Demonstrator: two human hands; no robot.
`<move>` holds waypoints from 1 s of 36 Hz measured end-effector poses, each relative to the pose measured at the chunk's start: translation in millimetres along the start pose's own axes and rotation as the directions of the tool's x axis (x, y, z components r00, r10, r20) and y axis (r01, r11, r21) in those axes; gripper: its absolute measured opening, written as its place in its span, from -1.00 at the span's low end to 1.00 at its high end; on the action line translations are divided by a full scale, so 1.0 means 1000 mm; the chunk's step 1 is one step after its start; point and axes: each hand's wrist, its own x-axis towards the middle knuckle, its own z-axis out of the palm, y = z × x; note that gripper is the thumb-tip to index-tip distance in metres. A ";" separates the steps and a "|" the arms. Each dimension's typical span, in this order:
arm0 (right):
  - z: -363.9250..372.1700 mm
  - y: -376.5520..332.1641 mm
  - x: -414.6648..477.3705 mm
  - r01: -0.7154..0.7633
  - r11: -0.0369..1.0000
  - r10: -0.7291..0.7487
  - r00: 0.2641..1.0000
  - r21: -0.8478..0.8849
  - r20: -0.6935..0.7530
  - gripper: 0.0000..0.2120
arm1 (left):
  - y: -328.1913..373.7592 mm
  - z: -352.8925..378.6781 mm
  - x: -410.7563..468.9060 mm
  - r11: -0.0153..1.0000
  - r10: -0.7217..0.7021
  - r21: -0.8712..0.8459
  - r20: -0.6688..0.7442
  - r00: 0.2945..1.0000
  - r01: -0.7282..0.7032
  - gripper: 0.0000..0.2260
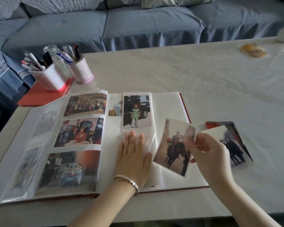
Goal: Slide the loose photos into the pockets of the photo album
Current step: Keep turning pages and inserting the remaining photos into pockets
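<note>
Pocket [137, 93] holds photo [136, 112]; right hand [208, 154] pinches loose photo [172, 145].

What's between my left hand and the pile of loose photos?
The horse photo, pinched by your right hand, tilted over the album page; head view.

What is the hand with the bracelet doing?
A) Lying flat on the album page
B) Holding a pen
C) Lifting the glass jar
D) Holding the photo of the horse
A: the left hand, the one wearing the bracelet, lies with straight fingers flat on a clear pocket of the photo album, while the horse photo is pinched by the right hand.
</note>
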 end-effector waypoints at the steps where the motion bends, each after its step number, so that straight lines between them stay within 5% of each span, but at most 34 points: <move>1: 0.002 0.000 -0.002 0.017 1.000 -0.016 1.000 -0.012 0.010 -0.88 | 0.000 0.000 0.000 1.000 0.001 -0.007 -0.005 1.000 -0.001 -0.21; 12: 0.000 0.006 0.004 -0.055 0.993 0.066 0.992 -0.107 0.106 -0.86 | 0.000 0.002 -0.001 0.998 -0.001 -0.070 -0.033 0.999 -0.002 -0.39; 23: -0.009 0.002 -0.003 0.236 0.953 -0.254 0.964 -0.188 -0.083 -0.90 | -0.002 0.007 0.000 1.000 0.008 0.005 -0.007 1.000 -0.007 0.06; 36: -0.008 0.002 -0.009 0.335 0.923 -0.343 0.939 -0.191 -0.009 -0.83 | 0.001 0.004 -0.002 0.999 0.027 0.038 -0.016 1.000 -0.026 -0.01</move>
